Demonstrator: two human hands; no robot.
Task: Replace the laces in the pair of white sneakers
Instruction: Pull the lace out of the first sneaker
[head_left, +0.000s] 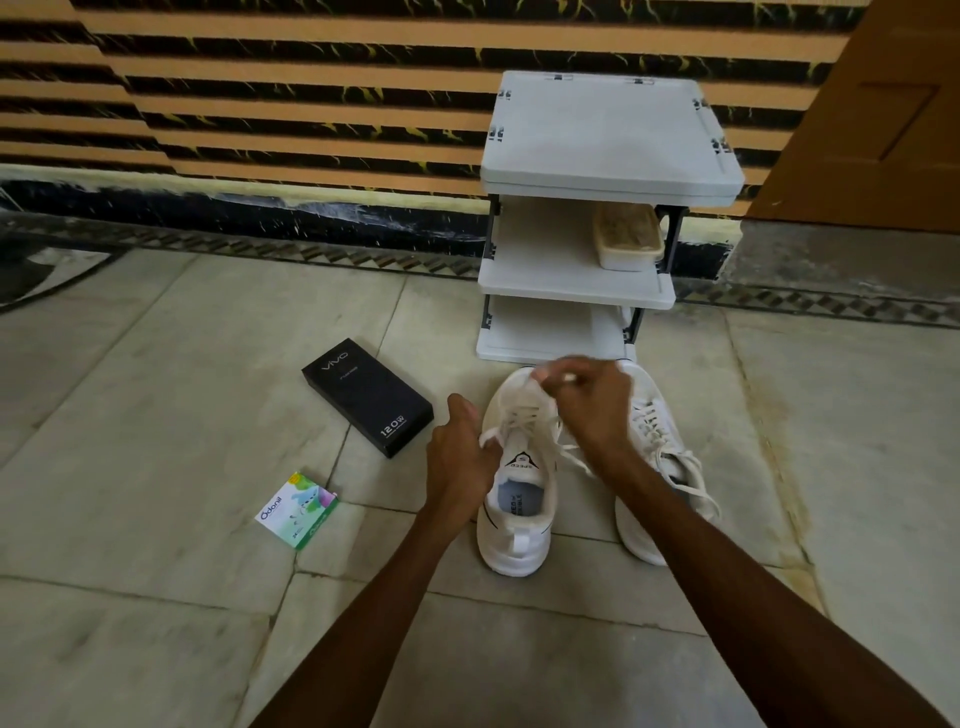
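two white sneakers (519, 499) (660, 467), two boxes (367, 396) (297, 510), right hand (587, 400) fingers pinched on a lace (524, 387), left hand (460, 457) fingers unclear

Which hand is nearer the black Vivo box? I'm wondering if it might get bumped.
Left. The left hand grips the sneaker side just right of the black Vivo box; the right hand pulls the lace farther right.

Rack (582, 306) blocks beyond the sneakers (519, 499); floor (156, 389) left open.
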